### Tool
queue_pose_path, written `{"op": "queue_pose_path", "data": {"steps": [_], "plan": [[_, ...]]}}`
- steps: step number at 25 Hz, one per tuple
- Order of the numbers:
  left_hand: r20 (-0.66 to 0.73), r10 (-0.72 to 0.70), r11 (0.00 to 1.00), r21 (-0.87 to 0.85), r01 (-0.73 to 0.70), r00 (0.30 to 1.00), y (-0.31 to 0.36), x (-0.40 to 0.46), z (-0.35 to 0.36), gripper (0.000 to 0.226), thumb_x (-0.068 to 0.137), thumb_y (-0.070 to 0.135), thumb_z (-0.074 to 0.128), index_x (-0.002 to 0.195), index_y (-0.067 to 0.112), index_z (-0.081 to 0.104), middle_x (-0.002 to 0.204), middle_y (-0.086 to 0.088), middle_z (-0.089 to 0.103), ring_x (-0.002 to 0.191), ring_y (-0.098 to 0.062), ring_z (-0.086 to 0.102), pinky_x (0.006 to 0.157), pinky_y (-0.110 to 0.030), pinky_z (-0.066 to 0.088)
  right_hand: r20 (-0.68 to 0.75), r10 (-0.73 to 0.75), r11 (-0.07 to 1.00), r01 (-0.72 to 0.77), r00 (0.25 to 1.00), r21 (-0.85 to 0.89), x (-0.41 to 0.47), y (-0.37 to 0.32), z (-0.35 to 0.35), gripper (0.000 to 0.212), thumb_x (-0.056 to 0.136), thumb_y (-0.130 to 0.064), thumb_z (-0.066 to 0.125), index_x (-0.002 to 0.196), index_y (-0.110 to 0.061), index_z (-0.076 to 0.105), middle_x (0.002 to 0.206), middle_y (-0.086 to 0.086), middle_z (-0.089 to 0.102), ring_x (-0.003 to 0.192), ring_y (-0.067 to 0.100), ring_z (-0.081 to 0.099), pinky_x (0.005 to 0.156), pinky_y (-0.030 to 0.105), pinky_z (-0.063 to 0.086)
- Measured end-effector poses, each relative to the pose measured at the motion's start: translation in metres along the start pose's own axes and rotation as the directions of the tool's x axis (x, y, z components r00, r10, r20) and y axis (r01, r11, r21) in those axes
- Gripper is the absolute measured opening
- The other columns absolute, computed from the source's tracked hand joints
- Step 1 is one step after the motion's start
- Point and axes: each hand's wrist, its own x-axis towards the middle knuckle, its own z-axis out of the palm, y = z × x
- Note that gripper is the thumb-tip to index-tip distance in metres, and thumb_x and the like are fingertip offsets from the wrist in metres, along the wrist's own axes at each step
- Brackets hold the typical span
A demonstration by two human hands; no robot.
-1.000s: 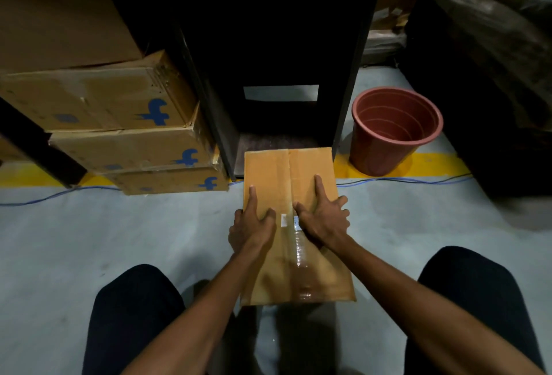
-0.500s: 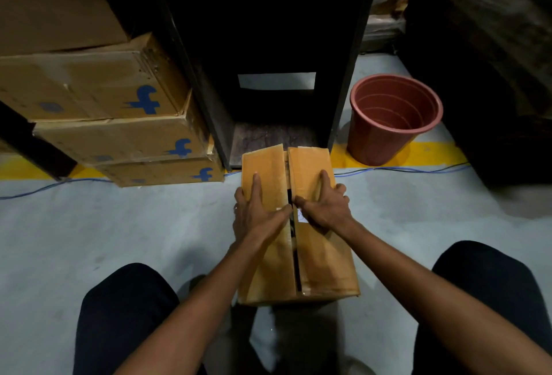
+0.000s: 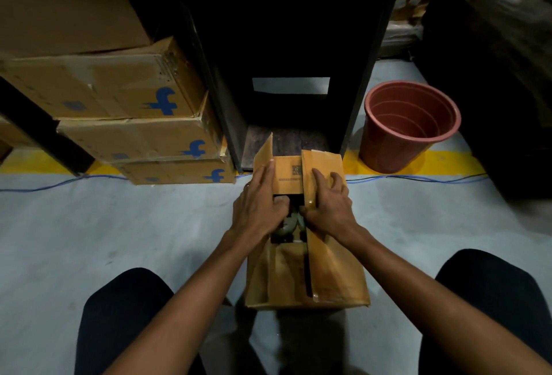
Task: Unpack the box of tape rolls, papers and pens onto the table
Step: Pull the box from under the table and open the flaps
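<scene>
Now box [image 3: 337, 279] flaps parted wider, left hand [image 3: 257, 206], right hand [image 3: 330, 210] spreading them

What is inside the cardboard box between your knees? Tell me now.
Through the gap in the cardboard box, between the left hand and right hand, only a pale greenish object shows. The flaps, hands and darkness hide the rest.
</scene>
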Motion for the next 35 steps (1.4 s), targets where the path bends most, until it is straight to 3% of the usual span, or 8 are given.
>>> {"op": "queue_pose_path", "data": {"steps": [5,11,18,21,23,27,31,35], "plan": [[-0.152,0.015,0.957,0.288,0.03,0.988,-0.029,-0.005,-0.021,0.08,0.094,0.032,0.046,0.157,0.015,0.0,0.155,-0.01,0.033,0.12,-0.032,0.053,0.093,-0.044,0.047,0.006,-0.05,0.999,0.05,0.999,-0.009,0.008,-0.007,-0.01,0.09,0.079,-0.039,0.073,0.151,-0.029,0.021,0.149,0.013,0.026,0.131,0.038,0.033,0.103,0.05,0.044],[-0.105,-0.183,0.841,0.499,0.211,0.977,-0.081,-0.006,-0.003,0.088,0.09,0.05,0.04,0.155,0.006,0.0,0.164,-0.017,-0.002,0.149,-0.042,0.005,0.114,-0.068,0.012,-0.05,-0.118,0.989,0.113,0.992,-0.09,0.008,-0.011,-0.011,0.09,0.079,-0.034,0.069,0.152,-0.025,0.017,0.146,0.014,0.027,0.126,0.038,0.039,0.089,0.044,0.048],[0.068,-0.223,0.948,0.245,0.201,0.972,-0.092,-0.013,0.046,0.077,0.098,0.057,0.024,0.156,0.013,0.001,0.164,-0.014,0.001,0.151,-0.034,0.004,0.121,-0.055,0.01,-0.076,-0.156,0.945,0.126,0.985,-0.302,0.002,-0.008,-0.025,0.087,0.081,-0.023,0.064,0.155,-0.017,0.019,0.155,0.013,0.02,0.108,0.038,0.056,0.062,0.033,0.041],[0.08,-0.212,0.969,0.145,0.199,0.974,-0.094,-0.01,0.057,0.077,0.099,0.055,0.031,0.156,0.012,0.004,0.163,-0.014,0.01,0.149,-0.035,0.017,0.116,-0.052,0.028,-0.11,-0.135,0.907,0.078,0.985,-0.414,-0.001,-0.002,-0.039,0.094,0.079,-0.018,0.068,0.156,-0.014,0.015,0.161,0.016,0.012,0.136,0.041,0.038,0.084,0.042,0.05],[0.076,-0.219,0.972,0.101,0.211,0.973,-0.092,-0.006,0.061,0.073,0.1,0.051,0.032,0.156,0.012,0.005,0.163,-0.014,0.014,0.147,-0.035,0.023,0.112,-0.051,0.034,-0.15,-0.108,0.865,0.018,0.983,-0.501,0.0,0.007,-0.051,0.09,0.083,-0.019,0.065,0.156,-0.011,0.014,0.164,0.017,0.003,0.15,0.04,0.01,0.112,0.051,0.035],[0.069,-0.248,0.969,0.03,0.246,0.966,-0.085,0.006,0.068,0.068,0.102,0.047,0.03,0.156,0.013,0.007,0.162,-0.014,0.019,0.142,-0.037,0.033,0.109,-0.052,0.038,-0.152,0.063,0.816,-0.138,0.986,-0.562,0.003,0.037,-0.064,0.079,0.092,-0.03,0.058,0.155,-0.009,0.016,0.164,0.016,-0.01,0.151,0.038,-0.014,0.118,0.061,0.003],[0.063,-0.257,0.965,-0.031,0.26,0.964,-0.083,0.015,0.073,0.065,0.103,0.046,0.028,0.156,0.014,0.009,0.161,-0.014,0.023,0.14,-0.039,0.036,0.109,-0.054,0.037,-0.184,0.073,0.842,-0.16,0.98,-0.515,0.004,0.065,-0.052,0.062,0.098,-0.034,0.044,0.152,-0.009,0.026,0.164,0.02,-0.005,0.151,0.04,-0.012,0.117,0.064,-0.004],[0.065,-0.256,0.964,-0.061,0.26,0.964,-0.082,0.017,0.075,0.067,0.102,0.047,0.029,0.156,0.014,0.008,0.162,-0.013,0.02,0.142,-0.038,0.032,0.112,-0.055,0.035,-0.01,0.195,0.927,-0.187,0.981,-0.325,0.013,0.081,-0.03,0.061,0.102,-0.043,0.032,0.155,-0.016,0.016,0.164,0.017,0.004,0.151,0.039,0.002,0.12,0.06,0.01]]}}
